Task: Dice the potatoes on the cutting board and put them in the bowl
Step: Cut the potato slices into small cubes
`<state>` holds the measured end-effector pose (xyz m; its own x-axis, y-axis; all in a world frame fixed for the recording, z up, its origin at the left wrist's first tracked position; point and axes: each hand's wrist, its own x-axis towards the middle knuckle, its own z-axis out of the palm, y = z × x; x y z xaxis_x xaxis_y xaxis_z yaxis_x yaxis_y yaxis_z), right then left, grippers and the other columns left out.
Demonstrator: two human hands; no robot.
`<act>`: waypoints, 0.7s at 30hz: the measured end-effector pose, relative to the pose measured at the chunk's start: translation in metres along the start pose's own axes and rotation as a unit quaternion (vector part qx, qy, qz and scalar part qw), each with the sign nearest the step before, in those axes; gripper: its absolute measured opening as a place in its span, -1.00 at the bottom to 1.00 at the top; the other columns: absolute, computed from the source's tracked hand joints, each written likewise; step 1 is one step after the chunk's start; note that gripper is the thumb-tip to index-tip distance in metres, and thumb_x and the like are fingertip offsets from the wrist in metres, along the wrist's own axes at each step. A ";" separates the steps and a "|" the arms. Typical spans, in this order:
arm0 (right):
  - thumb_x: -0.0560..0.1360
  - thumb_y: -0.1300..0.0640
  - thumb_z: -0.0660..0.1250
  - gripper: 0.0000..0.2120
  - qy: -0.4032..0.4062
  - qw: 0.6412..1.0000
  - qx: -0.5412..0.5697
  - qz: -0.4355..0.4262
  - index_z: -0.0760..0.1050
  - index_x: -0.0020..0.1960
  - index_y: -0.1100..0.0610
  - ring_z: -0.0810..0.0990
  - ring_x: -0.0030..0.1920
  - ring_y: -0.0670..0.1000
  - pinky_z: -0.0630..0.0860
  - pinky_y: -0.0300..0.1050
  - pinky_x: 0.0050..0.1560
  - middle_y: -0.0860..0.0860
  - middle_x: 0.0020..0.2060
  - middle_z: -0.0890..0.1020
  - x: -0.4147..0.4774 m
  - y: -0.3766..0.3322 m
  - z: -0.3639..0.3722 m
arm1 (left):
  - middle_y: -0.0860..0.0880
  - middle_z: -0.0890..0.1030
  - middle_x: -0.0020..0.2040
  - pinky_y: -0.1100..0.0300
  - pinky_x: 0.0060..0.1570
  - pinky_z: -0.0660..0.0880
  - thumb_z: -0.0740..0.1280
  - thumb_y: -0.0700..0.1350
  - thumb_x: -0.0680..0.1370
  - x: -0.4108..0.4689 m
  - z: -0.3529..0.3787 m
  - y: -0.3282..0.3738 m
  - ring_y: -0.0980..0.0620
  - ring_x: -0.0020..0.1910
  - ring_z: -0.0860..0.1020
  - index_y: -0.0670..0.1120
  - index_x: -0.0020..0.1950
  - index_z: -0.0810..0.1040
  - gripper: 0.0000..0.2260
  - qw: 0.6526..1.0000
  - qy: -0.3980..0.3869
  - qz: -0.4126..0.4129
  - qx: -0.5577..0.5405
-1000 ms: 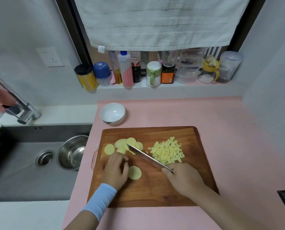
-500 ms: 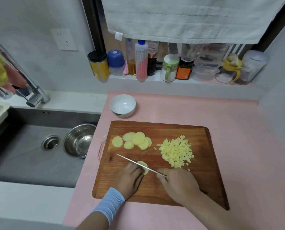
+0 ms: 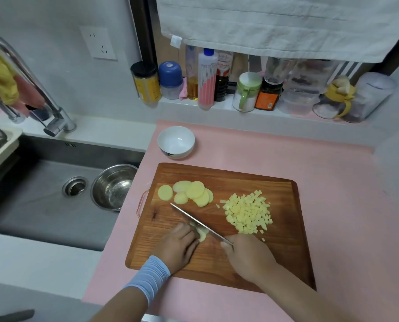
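- Since the left hand [image 3: 178,246] has its fingers [image 3: 182,228] curled on a potato slice [image 3: 203,234] right against the knife [image 3: 193,219], I rate a nicked fingertip the main risk if the blade drifts left.
- Right hand [image 3: 247,254] is wrapped tight round the knife handle.
- The thin slice could skid on the cutting board [image 3: 286,240] and give uneven dice.
- Diced potato [image 3: 248,213]: small pale-yellow cubes, loose heap on the board's right half. Strays could roll onto the pink table [image 3: 333,170].
- Uncut slices [image 3: 189,192]: overlapping round discs, far left of the board.
- White bowl [image 3: 176,141] sits just beyond the board, and I see nothing in it.
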<state>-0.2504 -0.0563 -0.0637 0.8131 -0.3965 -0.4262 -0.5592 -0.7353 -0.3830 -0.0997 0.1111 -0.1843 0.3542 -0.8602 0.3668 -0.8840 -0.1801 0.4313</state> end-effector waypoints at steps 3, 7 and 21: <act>0.68 -0.09 0.16 -0.60 -0.014 1.000 -0.002 0.012 0.28 -0.32 -0.04 0.45 -0.31 -0.06 0.31 -0.14 -0.35 -0.11 -0.35 0.46 0.011 -0.005 -0.001 | 0.01 0.57 0.00 0.16 -0.01 0.52 0.33 -0.10 0.61 0.000 0.000 0.001 -0.01 -0.05 0.53 -0.09 0.00 0.60 -0.91 1.000 0.002 0.003 0.008; 0.66 -0.10 0.18 -0.70 -0.034 0.999 0.007 0.032 0.45 -0.17 0.03 0.52 -0.20 0.04 0.38 -0.11 -0.21 -0.05 -0.25 0.54 0.022 -0.004 -0.004 | 0.01 0.56 0.01 0.15 0.00 0.52 0.31 -0.09 0.62 0.000 0.000 0.005 -0.02 -0.04 0.53 -0.09 0.02 0.60 -0.89 1.000 0.008 0.004 0.025; 0.67 -0.14 0.12 -0.69 0.010 0.999 -0.038 -0.012 0.47 -0.14 -0.03 0.50 -0.22 0.00 0.36 -0.10 -0.20 -0.10 -0.28 0.53 -0.009 -0.014 -0.004 | 0.02 0.55 -0.04 0.08 -0.16 0.55 0.34 -0.11 0.61 -0.010 0.004 0.007 0.00 -0.09 0.51 -0.04 -0.01 0.56 -0.97 0.999 0.031 0.000 0.036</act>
<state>-0.2492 -0.0448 -0.0510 0.8295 -0.3892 -0.4005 -0.5265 -0.7842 -0.3284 -0.1104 0.1166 -0.1882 0.3707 -0.8291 0.4185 -0.9027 -0.2157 0.3723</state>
